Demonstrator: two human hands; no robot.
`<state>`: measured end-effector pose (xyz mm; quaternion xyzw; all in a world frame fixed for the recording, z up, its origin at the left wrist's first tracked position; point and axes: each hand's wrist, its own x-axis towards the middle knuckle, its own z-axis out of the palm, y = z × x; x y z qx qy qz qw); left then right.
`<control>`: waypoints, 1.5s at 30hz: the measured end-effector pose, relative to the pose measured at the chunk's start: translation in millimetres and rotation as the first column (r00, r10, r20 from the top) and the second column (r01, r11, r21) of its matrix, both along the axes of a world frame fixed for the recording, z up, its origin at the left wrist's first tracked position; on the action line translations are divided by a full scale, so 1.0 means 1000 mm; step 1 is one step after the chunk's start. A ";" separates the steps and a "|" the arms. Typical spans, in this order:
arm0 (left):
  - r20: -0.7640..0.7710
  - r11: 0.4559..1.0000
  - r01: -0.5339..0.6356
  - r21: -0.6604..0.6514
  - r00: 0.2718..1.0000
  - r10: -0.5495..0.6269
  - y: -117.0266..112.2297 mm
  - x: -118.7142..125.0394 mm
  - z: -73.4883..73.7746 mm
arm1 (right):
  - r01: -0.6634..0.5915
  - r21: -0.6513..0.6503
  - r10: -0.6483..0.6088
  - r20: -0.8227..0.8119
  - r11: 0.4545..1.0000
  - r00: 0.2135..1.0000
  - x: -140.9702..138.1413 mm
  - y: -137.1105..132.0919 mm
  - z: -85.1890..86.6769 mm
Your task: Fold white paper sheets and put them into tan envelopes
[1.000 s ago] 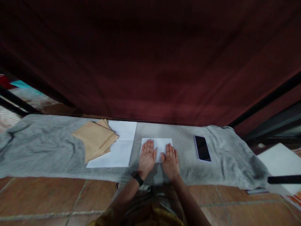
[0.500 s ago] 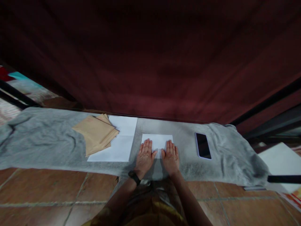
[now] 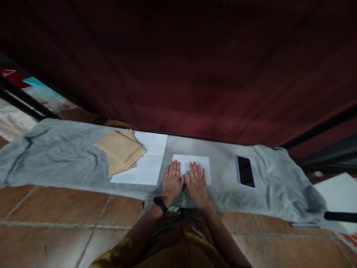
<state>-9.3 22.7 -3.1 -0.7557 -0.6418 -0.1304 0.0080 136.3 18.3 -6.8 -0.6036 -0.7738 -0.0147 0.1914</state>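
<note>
A small folded white paper (image 3: 195, 162) lies on a grey cloth (image 3: 64, 163) spread over the tiled floor. My left hand (image 3: 172, 181) rests flat on the paper's near left edge, fingers stretched out. My right hand (image 3: 197, 183) lies flat beside it on the paper's near part, fingers also spread. The two thumbs almost touch. A black band sits on my left wrist.
A larger white sheet (image 3: 146, 165) lies left of the hands, with a fanned stack of tan envelopes (image 3: 120, 150) on its far left corner. A dark phone (image 3: 245, 171) lies to the right. A dark red curtain (image 3: 178, 67) hangs behind. A white board (image 3: 337, 195) sits far right.
Both hands slid back toward me along the folded paper and came closer together, so more of the paper shows beyond the fingers. The view shifted slightly.
</note>
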 end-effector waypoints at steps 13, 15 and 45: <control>0.051 1.000 -0.025 -0.014 0.998 0.025 0.000 0.002 -0.003 | 0.114 0.048 -0.114 0.015 0.992 0.993 0.038 -0.012 -0.021; 0.062 1.000 -0.024 -0.018 0.998 0.025 -0.001 0.002 -0.002 | 0.129 0.047 -0.130 0.020 0.990 0.991 0.044 -0.014 -0.024; 0.095 0.987 0.156 -0.034 0.984 -0.152 0.028 0.012 0.002 | 0.175 -0.048 -0.174 0.024 0.983 0.985 0.044 -0.015 -0.021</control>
